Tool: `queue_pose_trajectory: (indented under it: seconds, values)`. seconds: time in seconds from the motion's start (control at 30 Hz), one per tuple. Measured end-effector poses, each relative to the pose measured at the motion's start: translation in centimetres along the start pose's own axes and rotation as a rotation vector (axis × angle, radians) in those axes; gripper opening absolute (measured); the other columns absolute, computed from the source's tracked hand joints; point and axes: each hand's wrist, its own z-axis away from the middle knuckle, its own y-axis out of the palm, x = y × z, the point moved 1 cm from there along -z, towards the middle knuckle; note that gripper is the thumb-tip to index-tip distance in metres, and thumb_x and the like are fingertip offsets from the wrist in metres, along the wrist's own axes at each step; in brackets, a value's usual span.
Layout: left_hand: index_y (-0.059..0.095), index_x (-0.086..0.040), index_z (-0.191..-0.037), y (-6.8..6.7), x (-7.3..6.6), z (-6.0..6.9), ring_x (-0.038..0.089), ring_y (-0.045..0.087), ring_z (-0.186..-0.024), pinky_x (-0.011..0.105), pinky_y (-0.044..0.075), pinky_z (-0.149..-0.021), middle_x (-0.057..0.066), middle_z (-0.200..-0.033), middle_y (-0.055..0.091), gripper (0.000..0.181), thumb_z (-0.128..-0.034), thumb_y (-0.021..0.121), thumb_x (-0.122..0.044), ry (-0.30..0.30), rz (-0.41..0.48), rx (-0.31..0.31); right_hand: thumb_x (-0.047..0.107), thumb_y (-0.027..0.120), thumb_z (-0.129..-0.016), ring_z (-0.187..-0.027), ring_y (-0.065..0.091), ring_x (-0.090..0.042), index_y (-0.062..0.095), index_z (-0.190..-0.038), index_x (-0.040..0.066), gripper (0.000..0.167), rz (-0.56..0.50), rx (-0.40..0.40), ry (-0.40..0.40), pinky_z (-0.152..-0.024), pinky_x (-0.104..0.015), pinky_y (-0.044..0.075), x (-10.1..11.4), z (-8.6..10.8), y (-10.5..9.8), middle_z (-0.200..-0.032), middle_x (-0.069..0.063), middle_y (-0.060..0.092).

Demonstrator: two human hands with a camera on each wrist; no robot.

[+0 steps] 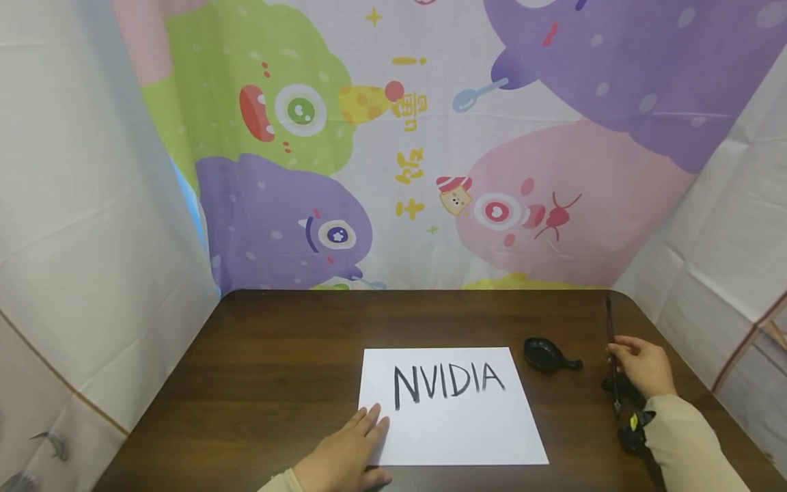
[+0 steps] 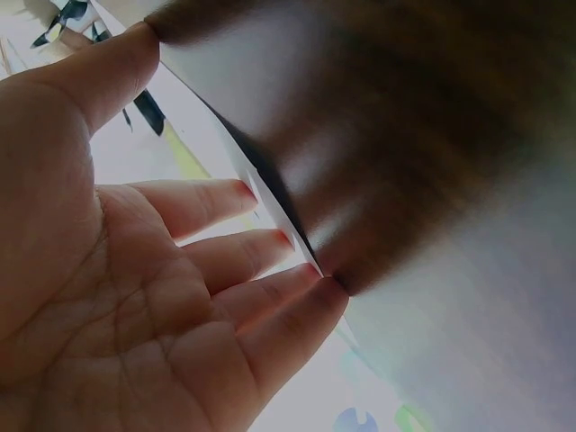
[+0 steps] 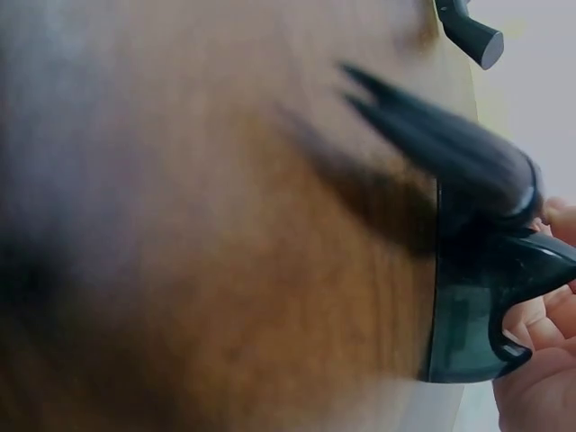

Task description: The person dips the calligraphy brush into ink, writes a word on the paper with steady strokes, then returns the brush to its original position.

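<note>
A white sheet of paper (image 1: 461, 437) lies on the table, with "NVIDIA" in black strokes on its upper half. My left hand (image 1: 344, 454) rests at the sheet's lower left, fingers extended; the left wrist view shows its palm (image 2: 144, 297) and fingertips touching down. Far to the right, my right hand (image 1: 645, 365) holds a writing brush (image 1: 609, 321) between thumb and fingers, tip toward me. The brush's dark bristles (image 3: 441, 135) are split into two points. Just under the brush stands a glossy black brush rest (image 3: 468, 333); whether they touch I cannot tell.
Between the paper and my right hand sits a black ink dish (image 1: 544, 355) with a short handle. The dark wooden table (image 1: 258, 383) meets a cartoon-printed curtain (image 1: 393, 260) at the back, with pale cloth on both sides. A black device (image 1: 633, 436) is strapped to my right wrist.
</note>
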Motion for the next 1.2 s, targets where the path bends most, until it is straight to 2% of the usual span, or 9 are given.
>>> queue_pose_trajectory:
  seconds: [0.63, 1.2]
  values:
    - [0.048, -0.002, -0.142, -0.01, -0.05, 0.14, 0.043, 0.044, -0.136, 0.053, 0.049, -0.100, 0.022, -0.152, 0.041, 0.080, -0.0836, 0.070, -0.051, 0.020, -0.006, -0.024, 0.025, 0.055, -0.099, -0.060, 0.061, -0.004, 0.056, -0.123, -0.018, 0.048, 0.047, 0.096, 0.048, -0.056, -0.021, 0.048, -0.12, 0.22, -0.40, -0.102, -0.032, 0.069]
    - [0.049, -0.002, -0.142, -0.29, -0.12, 0.13, 0.043, 0.045, -0.136, 0.053, 0.050, -0.098, 0.022, -0.152, 0.042, 0.079, -0.0830, 0.071, -0.051, 0.022, -0.011, -0.021, 0.025, 0.056, -0.098, -0.066, 0.062, -0.008, 0.059, -0.120, -0.016, 0.047, 0.072, 0.130, 0.059, -0.059, -0.024, 0.048, -0.50, -0.01, -0.28, -0.096, -0.025, 0.072]
